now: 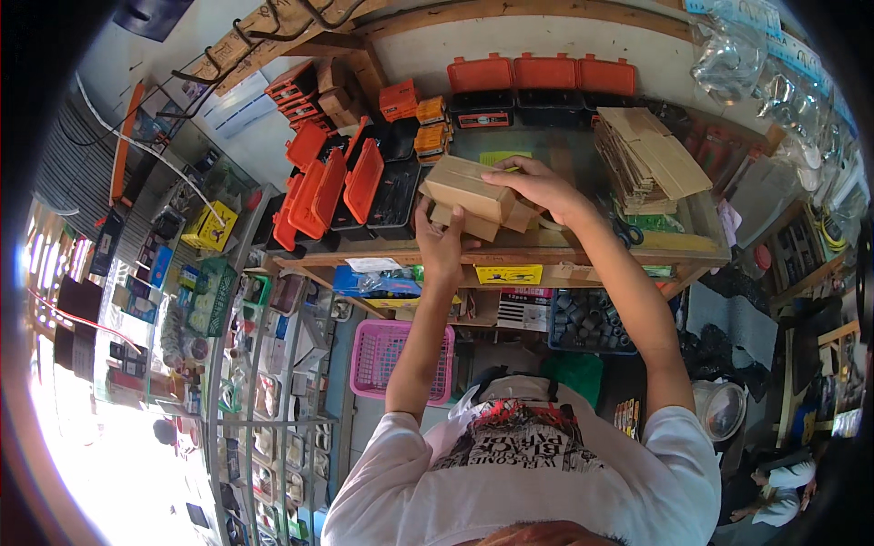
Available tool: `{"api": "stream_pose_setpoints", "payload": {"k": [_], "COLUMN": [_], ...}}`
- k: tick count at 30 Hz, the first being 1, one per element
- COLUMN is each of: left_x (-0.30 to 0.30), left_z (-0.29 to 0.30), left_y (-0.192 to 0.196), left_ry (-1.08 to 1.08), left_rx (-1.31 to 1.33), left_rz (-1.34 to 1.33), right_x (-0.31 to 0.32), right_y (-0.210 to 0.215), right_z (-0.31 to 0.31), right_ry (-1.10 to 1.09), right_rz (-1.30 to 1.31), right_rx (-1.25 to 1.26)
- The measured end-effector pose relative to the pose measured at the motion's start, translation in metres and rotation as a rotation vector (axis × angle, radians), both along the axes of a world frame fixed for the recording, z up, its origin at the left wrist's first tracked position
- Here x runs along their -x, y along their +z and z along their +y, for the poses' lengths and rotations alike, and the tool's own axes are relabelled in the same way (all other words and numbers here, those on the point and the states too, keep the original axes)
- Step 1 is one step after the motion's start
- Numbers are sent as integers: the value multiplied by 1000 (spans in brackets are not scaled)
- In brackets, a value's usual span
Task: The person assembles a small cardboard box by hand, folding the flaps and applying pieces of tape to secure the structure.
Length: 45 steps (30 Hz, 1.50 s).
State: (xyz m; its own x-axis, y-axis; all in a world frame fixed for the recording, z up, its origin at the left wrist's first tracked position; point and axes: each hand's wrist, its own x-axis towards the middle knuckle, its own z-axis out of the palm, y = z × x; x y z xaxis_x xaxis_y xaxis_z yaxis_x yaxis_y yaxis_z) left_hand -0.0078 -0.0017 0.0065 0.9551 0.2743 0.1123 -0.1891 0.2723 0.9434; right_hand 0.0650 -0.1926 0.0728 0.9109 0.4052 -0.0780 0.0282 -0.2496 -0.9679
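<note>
Orange-lidded black plastic cases [350,187] stand tilted on the wooden shelf [583,244], left of the hands; the left hand [441,244] reaches up, fingers curled under a flat brown cardboard box [464,189], matte and rectangular, its long axis running left to right and dipping slightly rightward; the right hand [539,187] lies palm-down over its right end, fingers closed on it; farther right rests a stack of flattened cardboard [648,156].
</note>
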Motion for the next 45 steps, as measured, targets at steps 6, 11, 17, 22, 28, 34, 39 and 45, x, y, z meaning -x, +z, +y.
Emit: {"api": "stream_pose_setpoints", "payload": {"k": [6, 11, 17, 22, 28, 34, 39, 45], "left_x": [31, 50, 74, 83, 88, 65, 30, 22], "left_z": [23, 46, 44, 44, 50, 43, 45, 50], "left_y": [20, 24, 30, 39, 48, 59, 53, 45], "left_ry": [-193, -327, -154, -190, -180, 223, 278, 288], "left_rx": [-106, -235, -851, -900, -880, -1234, -1322, -1516], "left_rz": [185, 272, 196, 14, 56, -213, -332, -380], "right_x": [-30, -43, -55, -40, 12, 68, 64, 47], "right_y": [2, 9, 0, 10, 24, 27, 18, -2], "right_z": [-6, 4, 5, -16, -60, -25, 18, 35], "right_ry": [133, 276, 309, 177, -35, -150, -102, -41], "right_rz": [30, -79, -161, -295, -430, -812, -1115, -1098], "right_rx": [243, 326, 369, 317, 242, 583, 520, 562]}}
